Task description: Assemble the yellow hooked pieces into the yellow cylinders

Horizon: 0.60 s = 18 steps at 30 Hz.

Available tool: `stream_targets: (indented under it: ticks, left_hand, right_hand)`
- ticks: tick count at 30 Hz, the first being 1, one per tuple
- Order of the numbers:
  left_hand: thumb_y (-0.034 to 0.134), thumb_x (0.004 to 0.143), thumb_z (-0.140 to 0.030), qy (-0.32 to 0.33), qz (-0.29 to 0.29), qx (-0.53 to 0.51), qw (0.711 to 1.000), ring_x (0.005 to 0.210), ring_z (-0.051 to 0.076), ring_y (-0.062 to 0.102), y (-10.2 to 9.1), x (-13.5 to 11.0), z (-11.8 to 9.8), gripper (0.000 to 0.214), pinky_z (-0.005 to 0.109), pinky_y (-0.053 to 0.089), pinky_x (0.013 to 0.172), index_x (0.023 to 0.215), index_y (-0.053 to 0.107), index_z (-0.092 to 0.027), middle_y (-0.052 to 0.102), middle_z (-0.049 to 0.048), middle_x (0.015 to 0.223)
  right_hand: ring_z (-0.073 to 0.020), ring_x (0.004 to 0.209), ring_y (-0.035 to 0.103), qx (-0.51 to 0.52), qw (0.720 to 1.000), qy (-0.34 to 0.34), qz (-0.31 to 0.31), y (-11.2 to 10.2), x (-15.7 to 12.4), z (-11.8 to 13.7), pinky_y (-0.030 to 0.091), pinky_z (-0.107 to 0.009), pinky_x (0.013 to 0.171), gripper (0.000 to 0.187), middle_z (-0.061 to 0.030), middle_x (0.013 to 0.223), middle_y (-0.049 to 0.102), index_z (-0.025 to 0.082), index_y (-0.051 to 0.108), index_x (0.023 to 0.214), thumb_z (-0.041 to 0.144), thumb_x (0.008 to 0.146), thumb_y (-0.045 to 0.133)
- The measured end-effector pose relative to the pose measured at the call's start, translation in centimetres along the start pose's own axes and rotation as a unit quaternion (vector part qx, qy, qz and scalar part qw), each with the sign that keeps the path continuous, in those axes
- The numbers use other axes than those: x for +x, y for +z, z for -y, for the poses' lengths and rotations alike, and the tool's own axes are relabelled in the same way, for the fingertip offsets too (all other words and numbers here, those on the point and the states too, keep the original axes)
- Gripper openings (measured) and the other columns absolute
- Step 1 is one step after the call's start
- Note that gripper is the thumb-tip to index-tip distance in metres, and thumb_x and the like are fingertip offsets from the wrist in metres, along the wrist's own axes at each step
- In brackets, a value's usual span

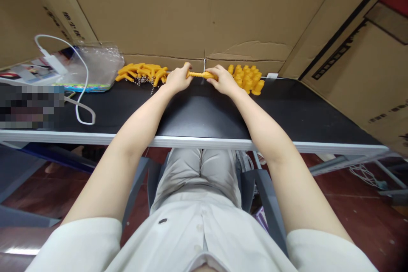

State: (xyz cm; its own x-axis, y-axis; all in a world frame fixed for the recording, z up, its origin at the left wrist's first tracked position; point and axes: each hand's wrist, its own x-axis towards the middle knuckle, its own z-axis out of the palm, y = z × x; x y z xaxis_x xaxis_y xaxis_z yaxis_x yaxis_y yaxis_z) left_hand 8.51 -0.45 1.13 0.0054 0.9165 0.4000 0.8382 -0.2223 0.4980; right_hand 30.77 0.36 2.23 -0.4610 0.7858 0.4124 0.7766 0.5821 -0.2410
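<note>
A thin yellow ribbed rod (196, 75) is stretched level between my hands, a little above the black tabletop. My left hand (178, 80) is closed on its left end. My right hand (225, 80) pinches a wider yellow part (208, 75) at the other end; whether the two are one piece I cannot tell. Beside my left hand lies a pile of yellow branched pieces (140, 70) with small metal chains (143, 80). Close to my right hand, several yellow cylinders with flared bases (248, 77) stand grouped together.
Cardboard walls (210, 12) enclose the back and sides of the black table (204, 114). At the left are a clear plastic bag (98, 61), a white cable (86, 89) and a blurred-out patch. A small white piece (272, 75) lies by the back wall.
</note>
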Motion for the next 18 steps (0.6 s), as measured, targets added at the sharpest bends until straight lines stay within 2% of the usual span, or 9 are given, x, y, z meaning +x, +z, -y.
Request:
stream_targets:
  ticks: [8,13,18]
  left_hand:
    - [0.073,0.084,-0.016,0.011,-0.024,-0.028,0.999,0.132,0.045,0.065,0.5,0.8,0.9,0.047,0.061,0.045,0.123,0.129,0.074,-0.029,0.071,0.01,0.097]
    - [0.073,0.083,-0.013,0.001,-0.024,-0.018,1.0,0.132,0.046,0.065,0.0,0.6,0.4,0.05,0.061,0.043,0.124,0.13,0.073,-0.027,0.069,0.0116,0.101]
    - [0.072,0.084,-0.015,0.012,-0.016,0.007,1.0,0.132,0.048,0.065,-0.6,0.2,-0.3,0.05,0.059,0.045,0.122,0.133,0.072,-0.026,0.069,0.0126,0.102]
  right_hand:
    - [-0.0345,0.135,0.067,0.022,0.999,0.001,0.024,-0.3,0.2,0.1,0.049,-0.054,0.123,0.05,-0.0186,0.146,0.068,0.02,0.071,0.149,0.044,0.107,0.06]
    - [-0.0337,0.136,0.066,0.026,0.999,0.002,0.026,-0.3,0.2,0.1,0.047,-0.053,0.125,0.052,-0.0187,0.146,0.069,0.019,0.07,0.151,0.047,0.108,0.058]
    - [-0.0365,0.138,0.065,0.031,0.999,0.002,0.025,-0.3,0.2,0.2,0.047,-0.058,0.126,0.055,-0.0188,0.146,0.07,0.022,0.07,0.152,0.051,0.106,0.061]
